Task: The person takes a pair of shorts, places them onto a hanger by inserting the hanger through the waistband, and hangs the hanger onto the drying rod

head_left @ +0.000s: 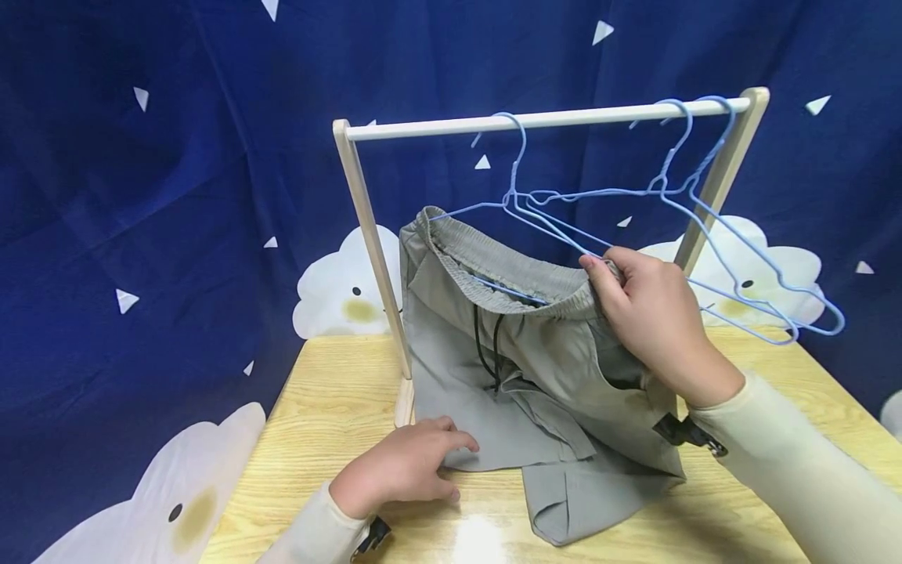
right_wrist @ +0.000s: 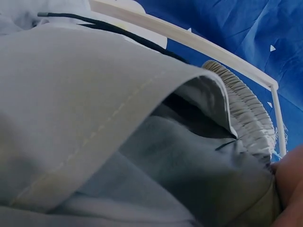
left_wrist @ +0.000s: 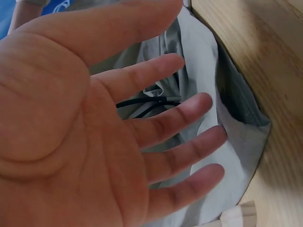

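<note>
Grey shorts [head_left: 535, 368] with an elastic waistband and a black drawstring [head_left: 489, 352] hang on a blue wire hanger [head_left: 521, 211] from a wooden rail [head_left: 550, 119], their legs spilling onto the table. My right hand [head_left: 651, 313] pinches the right end of the waistband, where the hanger's arm passes. My left hand [head_left: 412, 466] rests on the table at the shorts' lower left hem, fingers relaxed. In the left wrist view my left hand's fingers [left_wrist: 189, 137] are spread over the grey fabric [left_wrist: 236, 127] and drawstring [left_wrist: 147, 101]. The right wrist view shows only the shorts [right_wrist: 118, 118] and waistband [right_wrist: 246, 113] close up.
Two more blue hangers [head_left: 733, 227], bare, hang at the rail's right end. The rack's wooden posts [head_left: 373, 251] stand on a light wooden table [head_left: 331, 407]. A dark blue curtain [head_left: 176, 157] with white clouds hangs behind.
</note>
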Motion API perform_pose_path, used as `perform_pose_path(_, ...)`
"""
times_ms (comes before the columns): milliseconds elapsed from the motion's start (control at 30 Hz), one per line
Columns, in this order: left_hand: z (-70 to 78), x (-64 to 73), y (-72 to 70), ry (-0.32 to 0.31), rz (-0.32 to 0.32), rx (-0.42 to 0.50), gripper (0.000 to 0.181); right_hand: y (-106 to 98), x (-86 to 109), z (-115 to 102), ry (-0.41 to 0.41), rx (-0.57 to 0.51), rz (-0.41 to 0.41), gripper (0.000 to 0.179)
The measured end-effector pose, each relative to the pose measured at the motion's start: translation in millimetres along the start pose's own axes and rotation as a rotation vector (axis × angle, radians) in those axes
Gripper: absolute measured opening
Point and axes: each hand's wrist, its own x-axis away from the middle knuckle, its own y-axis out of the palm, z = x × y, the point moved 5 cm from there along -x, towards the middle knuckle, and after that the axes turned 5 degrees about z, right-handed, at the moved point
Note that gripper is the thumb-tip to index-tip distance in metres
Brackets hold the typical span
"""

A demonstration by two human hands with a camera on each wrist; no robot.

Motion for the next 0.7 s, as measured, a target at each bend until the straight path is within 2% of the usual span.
perform_pose_path(333,-3.2,0.7,5.8,-0.02,-0.069,-0.048,0.059,4,4.7,7,0.014,0.001,-0.083,0.052)
perform_pose_path(467,-5.4,1.2,5.4,-0.012,-0.056,-0.046,0.058,2,11.9,14,0.006,-0.03,-0.101,0.044)
perform_pose_path(567,-9.1,1.9,3.0,0.0,-0.039,-0.036,0.056,-1,18.5,21,-0.032,-0.102,-0.093,0.041)
perform_pose_path(633,-13.2,2.2,-2.3,0.0,-0.001,-0.034,0.053,-2,23.0,27,-0.046,-0.185,-0.098,0.043)
perform_pose_path(700,-19.0,1.9,-11.7,-0.01,0.066,-0.037,0.049,-4,27.3,36,-0.038,-0.274,-0.128,0.048)
